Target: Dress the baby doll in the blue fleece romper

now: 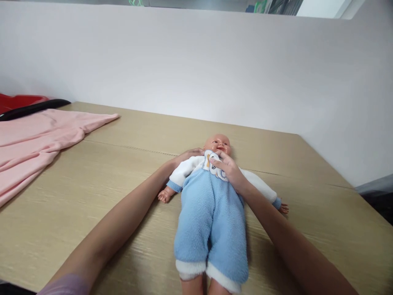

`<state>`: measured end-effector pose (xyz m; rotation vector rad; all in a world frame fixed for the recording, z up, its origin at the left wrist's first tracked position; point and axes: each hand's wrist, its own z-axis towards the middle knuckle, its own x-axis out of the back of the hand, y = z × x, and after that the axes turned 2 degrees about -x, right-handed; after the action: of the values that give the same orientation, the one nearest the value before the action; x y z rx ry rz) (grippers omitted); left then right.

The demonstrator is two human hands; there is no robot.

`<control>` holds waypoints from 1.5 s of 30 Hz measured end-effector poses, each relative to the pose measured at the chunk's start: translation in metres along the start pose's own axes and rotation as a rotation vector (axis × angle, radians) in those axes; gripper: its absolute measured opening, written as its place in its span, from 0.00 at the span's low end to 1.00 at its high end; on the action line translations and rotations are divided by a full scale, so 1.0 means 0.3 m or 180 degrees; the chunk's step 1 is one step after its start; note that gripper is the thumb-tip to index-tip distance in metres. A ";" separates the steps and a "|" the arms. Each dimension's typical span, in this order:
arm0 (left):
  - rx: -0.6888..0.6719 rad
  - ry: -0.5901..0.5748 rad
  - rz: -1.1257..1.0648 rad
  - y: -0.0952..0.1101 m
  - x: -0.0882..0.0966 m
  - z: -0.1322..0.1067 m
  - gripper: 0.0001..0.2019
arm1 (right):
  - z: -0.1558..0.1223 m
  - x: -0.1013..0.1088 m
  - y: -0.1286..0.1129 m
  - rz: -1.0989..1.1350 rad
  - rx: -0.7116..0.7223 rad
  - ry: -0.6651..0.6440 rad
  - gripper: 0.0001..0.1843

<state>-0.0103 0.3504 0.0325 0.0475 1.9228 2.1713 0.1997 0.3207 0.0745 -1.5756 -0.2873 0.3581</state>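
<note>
Doll (211, 205) in the head view: it lies face up on the table (110, 180). The left hand (193, 154) is beside the doll's neck, fingertips partly hidden; the right hand (229, 169) rests on its chest, fingers bent below its chin. Whether either grips, I cannot tell. Pink cloth (39, 143) lies well left of the doll.

Shows 1 doll (211, 200) face up on a tan table (107, 176), centre to bottom of frame. Has the left hand (193, 154) by its head (216, 141), the right hand (230, 170) over its chest patch (220, 174). Includes pink cloth (39, 139) at left edge, a red item (21, 100) at upper left.
</note>
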 end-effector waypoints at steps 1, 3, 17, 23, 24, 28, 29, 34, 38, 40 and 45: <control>0.0021 -0.0131 0.0055 0.012 0.009 0.024 0.10 | -0.004 0.005 -0.011 -0.0023 -0.0014 -0.0001 0.21; 0.0080 -0.0548 0.0246 0.045 0.037 0.067 0.10 | -0.015 0.023 -0.046 -0.0299 -0.0074 0.0031 0.20; -0.0015 -0.1461 0.1794 0.143 0.189 0.030 0.26 | -0.142 0.192 -0.152 -0.4008 -0.0157 0.0557 0.21; -0.0464 -0.1468 0.2399 0.177 0.193 0.032 0.17 | -0.288 0.322 -0.036 -0.4417 0.0203 0.0948 0.20; -0.0653 -0.1371 0.2566 0.192 0.175 0.022 0.15 | -0.327 0.357 -0.006 -0.4507 0.0375 0.1068 0.20; -0.1645 -0.0935 0.3036 0.257 0.006 -0.041 0.11 | -0.496 0.475 0.103 -0.4283 0.0366 0.1022 0.32; -0.1785 -0.0916 0.3087 0.267 -0.056 -0.055 0.12 | -0.531 0.493 0.121 -0.4119 0.0329 0.1021 0.33; -0.1955 -0.1247 0.3669 0.212 -0.345 -0.045 0.14 | -0.611 0.506 0.143 -0.3232 0.0162 0.1292 0.29; -0.1700 -0.1525 0.3844 0.131 -0.428 0.010 0.09 | -0.584 0.489 0.108 -0.2063 0.0188 0.1742 0.34; -0.1840 -0.1582 0.3718 0.120 -0.426 0.015 0.08 | -0.548 0.483 0.086 -0.1429 0.0353 0.1853 0.37; -0.2505 -0.1774 0.3035 0.154 -0.404 -0.017 0.15 | -0.399 0.456 0.052 -0.0756 0.0790 0.1947 0.37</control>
<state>0.0990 0.3163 0.0934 1.4714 0.6655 2.8306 0.3722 0.2649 0.0544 -1.3161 0.0467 -0.2682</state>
